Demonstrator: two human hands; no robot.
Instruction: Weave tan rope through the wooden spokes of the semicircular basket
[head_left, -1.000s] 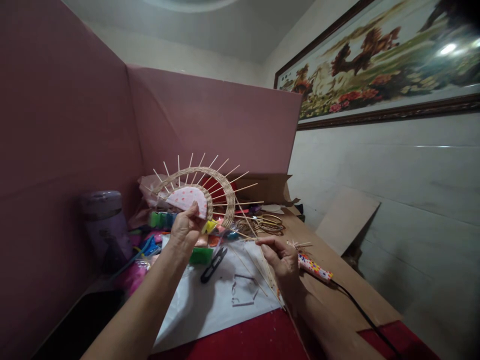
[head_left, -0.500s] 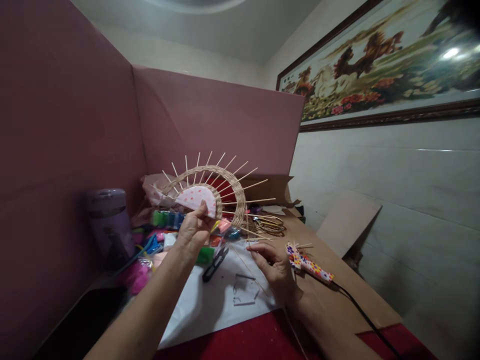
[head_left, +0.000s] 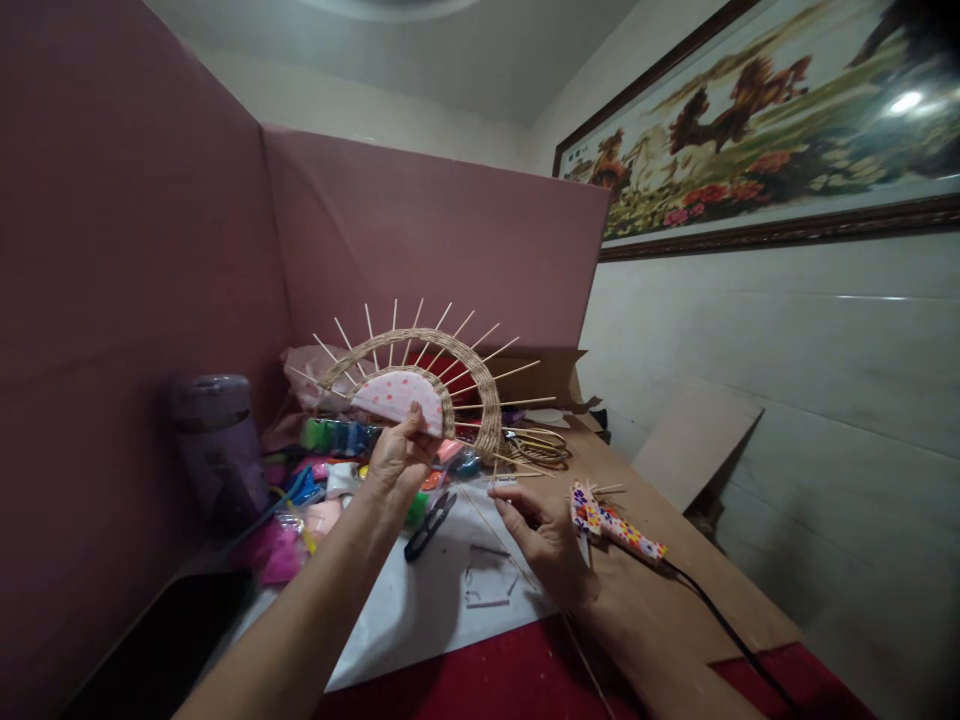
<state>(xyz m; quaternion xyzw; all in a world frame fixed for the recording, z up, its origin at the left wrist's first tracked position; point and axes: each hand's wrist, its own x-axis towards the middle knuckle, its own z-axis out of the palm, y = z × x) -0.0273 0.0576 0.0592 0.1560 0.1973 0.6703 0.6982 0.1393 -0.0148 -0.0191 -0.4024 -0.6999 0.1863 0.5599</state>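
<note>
My left hand is raised over the table and pinches the lower edge of a half-round woven piece. That piece has a pink dotted centre, a ring of tan weaving and several thin sticks fanning outward. My right hand is lower and to the right, fingers curled round a thin reed strand that runs from the weaving. A spotted tool with a black cord lies just right of that hand.
Black snips lie on white paper. Coloured craft packs, a purple flask and coiled reed crowd the back. Pink partition boards wall the left and rear. Brown cardboard covers the table's right side.
The woven piece has moved slightly right and up in my left hand. My right hand has dropped toward the table and shifted its hold on the strand.
</note>
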